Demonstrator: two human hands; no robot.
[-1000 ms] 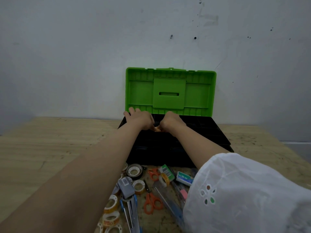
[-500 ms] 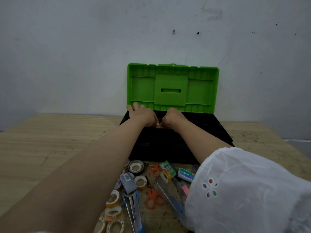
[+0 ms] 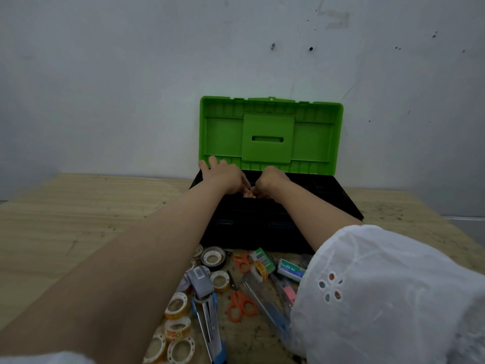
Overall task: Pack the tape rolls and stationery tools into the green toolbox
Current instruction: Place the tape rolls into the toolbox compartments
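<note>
The white sleeve covers the right end of the heap on the counter and cuts off the clear ruler. The left forearm hides some of the tape rolls. The green toolbox stands open with its lid upright, and its black base is too dark to read. Both hands meet over that base. The right hand curls its fingers, its grip clamped on a small orange-and-pale thing too small to name. The left hand touches it at the thumb side with 3 fingers spread; whether that grip pinches, I cannot tell. Orange scissors and a stapler lie before the box, well apart from both hands.
</note>
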